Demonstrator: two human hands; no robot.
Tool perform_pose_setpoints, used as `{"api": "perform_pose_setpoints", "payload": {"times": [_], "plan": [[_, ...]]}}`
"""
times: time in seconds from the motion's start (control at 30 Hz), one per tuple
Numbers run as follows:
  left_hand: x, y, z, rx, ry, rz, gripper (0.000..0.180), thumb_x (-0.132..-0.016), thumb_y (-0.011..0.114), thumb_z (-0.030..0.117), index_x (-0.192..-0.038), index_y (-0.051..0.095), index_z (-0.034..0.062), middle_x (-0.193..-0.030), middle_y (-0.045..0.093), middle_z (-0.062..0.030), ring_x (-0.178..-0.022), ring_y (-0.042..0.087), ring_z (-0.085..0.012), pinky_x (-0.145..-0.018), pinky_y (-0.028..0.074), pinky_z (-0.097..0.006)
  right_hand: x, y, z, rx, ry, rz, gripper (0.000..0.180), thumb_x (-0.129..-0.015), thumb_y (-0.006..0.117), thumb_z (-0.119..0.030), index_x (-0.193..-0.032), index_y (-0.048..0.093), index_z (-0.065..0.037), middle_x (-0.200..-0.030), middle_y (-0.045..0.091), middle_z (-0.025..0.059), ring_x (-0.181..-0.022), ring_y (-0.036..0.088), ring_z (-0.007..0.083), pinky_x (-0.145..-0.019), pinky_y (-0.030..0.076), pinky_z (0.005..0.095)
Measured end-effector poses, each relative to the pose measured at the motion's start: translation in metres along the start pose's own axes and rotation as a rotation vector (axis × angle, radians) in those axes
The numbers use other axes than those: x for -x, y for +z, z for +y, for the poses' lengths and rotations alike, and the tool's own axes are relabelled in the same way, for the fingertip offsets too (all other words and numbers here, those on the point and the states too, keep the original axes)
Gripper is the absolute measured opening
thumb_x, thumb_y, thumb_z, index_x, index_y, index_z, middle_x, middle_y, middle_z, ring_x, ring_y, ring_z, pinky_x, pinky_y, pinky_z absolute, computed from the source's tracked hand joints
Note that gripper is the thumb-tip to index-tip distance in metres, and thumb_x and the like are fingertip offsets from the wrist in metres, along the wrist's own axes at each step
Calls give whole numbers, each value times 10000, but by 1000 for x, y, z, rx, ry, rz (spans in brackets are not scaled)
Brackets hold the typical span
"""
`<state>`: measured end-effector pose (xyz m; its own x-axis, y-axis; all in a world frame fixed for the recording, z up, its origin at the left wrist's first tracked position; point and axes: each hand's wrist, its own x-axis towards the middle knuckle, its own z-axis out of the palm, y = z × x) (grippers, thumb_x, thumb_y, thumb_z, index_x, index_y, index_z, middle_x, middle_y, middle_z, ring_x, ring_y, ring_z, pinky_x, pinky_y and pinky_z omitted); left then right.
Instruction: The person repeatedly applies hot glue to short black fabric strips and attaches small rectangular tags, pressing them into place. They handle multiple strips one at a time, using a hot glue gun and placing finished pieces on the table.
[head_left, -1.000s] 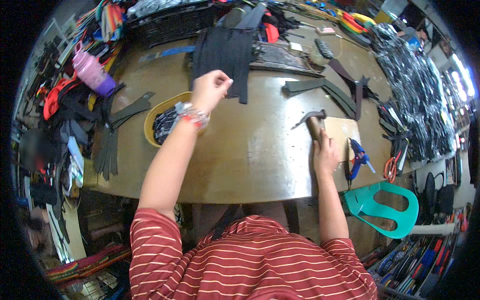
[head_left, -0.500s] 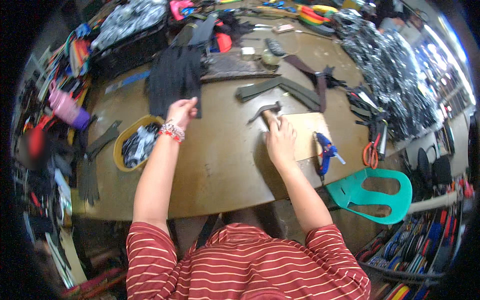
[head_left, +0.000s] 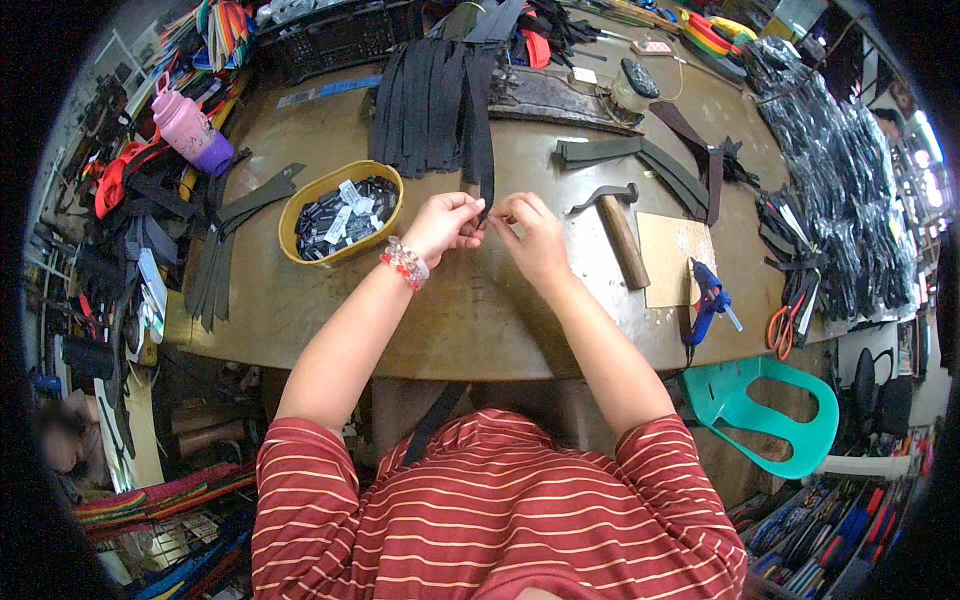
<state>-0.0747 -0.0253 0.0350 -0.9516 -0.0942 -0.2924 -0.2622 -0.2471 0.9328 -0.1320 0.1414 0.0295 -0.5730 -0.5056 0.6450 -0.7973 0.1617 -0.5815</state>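
Note:
Over the middle of the table, my left hand (head_left: 448, 222) is closed, pinching the lower end of a black strap (head_left: 487, 165). My right hand (head_left: 532, 238) meets it there, its fingertips pinched at the same strap end; the fingers hide whether any small piece lies between them. The strap runs up along the right edge of a bundle of black straps (head_left: 425, 115). Left of my hands stands a yellow tub (head_left: 293, 250) holding small black pieces and whitish labels. A hammer (head_left: 624, 245) with a wooden handle rests to the right.
Beside the hammer lie a wooden board (head_left: 670, 235) and a blue glue gun (head_left: 708, 300). Red-handled scissors (head_left: 785, 325) sit near the right edge, above a green chair (head_left: 760, 400). Olive straps (head_left: 640, 160), a jar (head_left: 632, 90) and a dark slab (head_left: 545, 100) are farther back.
My right hand has let go of the hammer, which now lies on the table, and has moved left to join my left hand at the strap end. The view has shifted.

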Motion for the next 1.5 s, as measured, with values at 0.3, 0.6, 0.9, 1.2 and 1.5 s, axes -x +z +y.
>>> {"api": "perform_pose_setpoints", "payload": {"times": [0.3,0.6,0.9,1.2,1.5], "plan": [[10,8,-7,-161,62,79,229,-954,566,271,-793,565,109,-711,561,35,-565,519,-43,-483,435,-189,13,-11,-14,72,-204,-65,177,-742,702,-19,-900,627,-41,-920,608,110,-823,632,279,-690,529,360],[12,11,-11,-145,65,86,223,-946,575,267,-794,571,103,-695,555,37,-580,525,-46,-493,445,-189,15,-14,-10,151,-314,-111,157,-749,625,-54,-905,609,-66,-934,622,108,-842,630,272,-711,518,368],[-7,0,-14,-481,133,149,300,-918,615,326,-776,616,62,-633,596,0,-518,544,-58,-453,443,-209,21,-15,-17,427,-326,-196,182,-744,591,-118,-920,569,-76,-1000,601,82,-1042,559,267,-888,426,394],[43,24,-4,356,-267,-117,543,-988,355,522,-998,627,52,-761,599,30,-529,525,-58,-419,376,-191,56,-44,-39,181,-5,58,146,-780,626,33,-903,619,-46,-926,610,115,-790,588,283,-708,493,372],[-76,-35,23,-481,-185,-541,342,-815,739,402,-1001,711,116,-609,452,84,-509,360,-9,-423,276,-166,171,-79,-129,-31,-15,-556,213,-744,620,-74,-955,629,-45,-968,584,105,-849,565,258,-700,462,354]]}}
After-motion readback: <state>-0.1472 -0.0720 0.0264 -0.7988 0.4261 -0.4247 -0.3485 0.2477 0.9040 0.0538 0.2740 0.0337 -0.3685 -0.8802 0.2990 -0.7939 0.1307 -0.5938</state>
